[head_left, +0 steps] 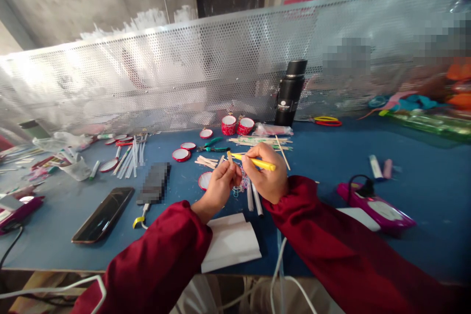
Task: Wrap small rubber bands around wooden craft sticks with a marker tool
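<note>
My right hand (270, 179) is closed round a yellow marker pen (263, 163), whose tip points left. Pinched in my left hand (220, 184) is a small wooden craft stick (230, 157) with yellow at its upper end. The pen tip is at or very close to the stick; whether they touch I cannot tell. Short wooden pieces (206, 161) lie just beyond my left hand, near teal-handled pliers (217, 148). A white-faced red lid (203, 181) is partly hidden behind that hand. Two white tubes (256, 198) lie beneath my right hand.
A black thermos (292, 93) and red tins (228, 125) stand by the perforated metal screen (154, 73). A phone (103, 215), a power bank (153, 184) and glue sticks (128, 159) lie left. A purple power strip (380, 208) is right; folded white paper (231, 242) lies in front.
</note>
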### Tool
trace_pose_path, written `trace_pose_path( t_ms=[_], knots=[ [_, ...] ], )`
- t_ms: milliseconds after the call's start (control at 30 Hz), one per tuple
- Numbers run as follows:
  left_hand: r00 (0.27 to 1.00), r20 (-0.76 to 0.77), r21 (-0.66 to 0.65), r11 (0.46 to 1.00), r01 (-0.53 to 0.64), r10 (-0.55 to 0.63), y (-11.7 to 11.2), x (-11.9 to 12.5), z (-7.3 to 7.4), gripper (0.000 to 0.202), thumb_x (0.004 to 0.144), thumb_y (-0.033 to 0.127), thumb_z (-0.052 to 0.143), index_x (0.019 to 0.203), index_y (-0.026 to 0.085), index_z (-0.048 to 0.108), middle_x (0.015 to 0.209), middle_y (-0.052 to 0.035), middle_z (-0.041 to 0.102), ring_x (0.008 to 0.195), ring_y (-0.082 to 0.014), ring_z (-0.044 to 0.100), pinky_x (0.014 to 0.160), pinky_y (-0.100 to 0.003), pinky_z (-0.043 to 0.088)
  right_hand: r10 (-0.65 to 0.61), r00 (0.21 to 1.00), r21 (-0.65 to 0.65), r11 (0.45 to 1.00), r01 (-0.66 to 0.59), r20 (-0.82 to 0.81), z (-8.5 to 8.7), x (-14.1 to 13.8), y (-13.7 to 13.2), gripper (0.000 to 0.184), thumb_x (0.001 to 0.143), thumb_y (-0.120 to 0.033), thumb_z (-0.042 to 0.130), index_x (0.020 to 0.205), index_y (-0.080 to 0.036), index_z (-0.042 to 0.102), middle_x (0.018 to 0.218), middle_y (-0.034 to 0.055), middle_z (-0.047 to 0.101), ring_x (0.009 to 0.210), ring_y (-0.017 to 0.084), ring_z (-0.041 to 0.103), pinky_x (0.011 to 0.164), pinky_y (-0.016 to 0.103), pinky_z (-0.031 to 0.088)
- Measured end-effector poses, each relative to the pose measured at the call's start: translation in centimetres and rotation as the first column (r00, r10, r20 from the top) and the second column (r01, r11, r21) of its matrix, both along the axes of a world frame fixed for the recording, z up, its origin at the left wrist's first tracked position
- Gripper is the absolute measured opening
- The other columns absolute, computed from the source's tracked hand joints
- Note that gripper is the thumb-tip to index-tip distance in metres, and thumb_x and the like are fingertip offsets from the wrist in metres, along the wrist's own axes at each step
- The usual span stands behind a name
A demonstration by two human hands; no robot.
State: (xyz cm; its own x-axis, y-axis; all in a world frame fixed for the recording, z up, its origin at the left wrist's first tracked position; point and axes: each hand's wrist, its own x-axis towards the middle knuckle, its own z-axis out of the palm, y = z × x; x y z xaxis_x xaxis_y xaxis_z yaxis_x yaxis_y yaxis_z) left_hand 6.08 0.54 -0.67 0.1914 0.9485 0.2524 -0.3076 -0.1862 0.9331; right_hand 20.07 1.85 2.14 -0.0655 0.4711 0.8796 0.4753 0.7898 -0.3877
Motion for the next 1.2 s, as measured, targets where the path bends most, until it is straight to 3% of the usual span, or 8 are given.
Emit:
trace_pose_path(
  t_ms=[800,1200],
  knots=[
    [0.999,-0.039,0.013,1.000,0.005,-0.004,0.2,-0.1,-0.6,0.054,0.079,0.069,0.067,0.072,0.017,0.054,0.057,0.0024,0.050,0.053,-0.0091,0.040,0.055,-0.025,0.029,0.001,1.000,-0.010,1.000,-0.001,-0.023,0.0,0.0,-0.1,0.015,0.090,-0.025,0.060,0.078,-0.025,0.051,0.073,-0.0002,0.060,0.069,0.018,0.058,0.064,0.032,0.045],
    [0.994,-0.112,0.076,0.997,-0.007,0.016,0.5,-0.3,-1.1,0.050,0.086,0.066,0.060,0.072,0.018,0.052,0.059,0.0024,0.049,0.055,-0.0094,0.040,0.055,-0.026,0.030,-0.001,1.000,0.005,1.000,0.001,0.003,0.1,-0.1,-0.3,0.016,0.091,-0.027,0.059,0.077,-0.025,0.051,0.073,0.0005,0.060,0.070,0.018,0.058,0.065,0.033,0.045]
  ],
)
